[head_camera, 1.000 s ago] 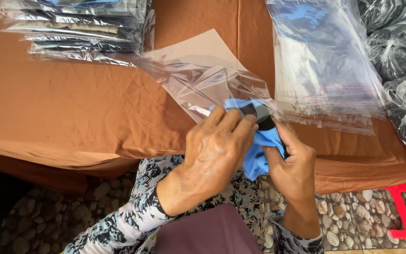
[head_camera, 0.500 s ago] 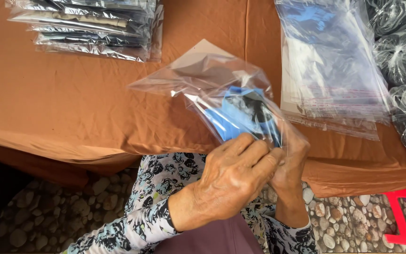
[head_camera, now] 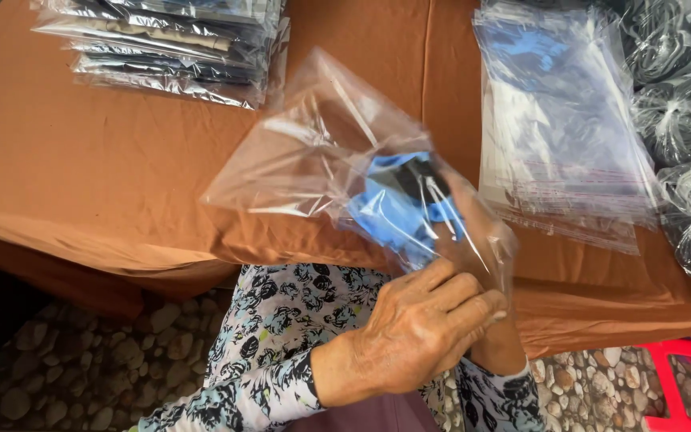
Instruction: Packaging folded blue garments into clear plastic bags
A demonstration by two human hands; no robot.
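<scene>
Holding a clear plastic bag [head_camera: 321, 152] lifted above the near edge of the table [head_camera: 105, 168], the left hand [head_camera: 421, 324] pinches the bag's lower open edge, fingers curled closed on the film. Inside the bag sits a bundle of blue and black fabric [head_camera: 397, 204], pushed toward the mouth. The right hand [head_camera: 485, 240] is inside or behind the bag, seen only through the plastic; it seems to cup the bundle, but how far it is closed cannot be told. The film looks thin, light and slippery, likely to crumple and slide, so the edge at the opening is the sure place to grip; the fabric looks soft and yielding.

Beyond, a stack of empty clear bags [head_camera: 561, 136] lies on the orange cloth to the right, dark bundles tied in plastic [head_camera: 685, 120] are cut off at the right edge, and a pile of filled packets [head_camera: 161, 48] sits top left, partly out of view.
</scene>
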